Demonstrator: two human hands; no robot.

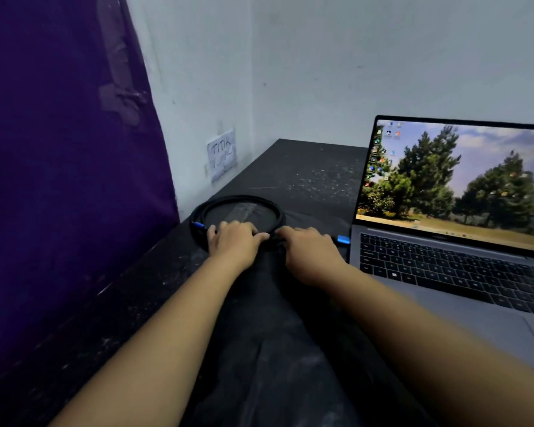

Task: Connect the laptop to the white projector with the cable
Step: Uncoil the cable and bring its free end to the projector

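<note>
A black cable (244, 201) lies coiled in a ring on the dark table, left of the laptop. One blue plug (198, 225) shows at the coil's left; a second blue plug (343, 240) lies beside the laptop's left edge. My left hand (233, 238) and my right hand (305, 251) both rest on the coil's near side, fingers curled onto the cable. The grey laptop (450, 266) stands open at the right, its screen lit with a tree wallpaper. No white projector is in view.
The black table (305, 167) runs into a corner of white walls. A purple cloth (59, 180) hangs along the left side. A paper note (222, 154) with handwriting is stuck to the wall behind the coil.
</note>
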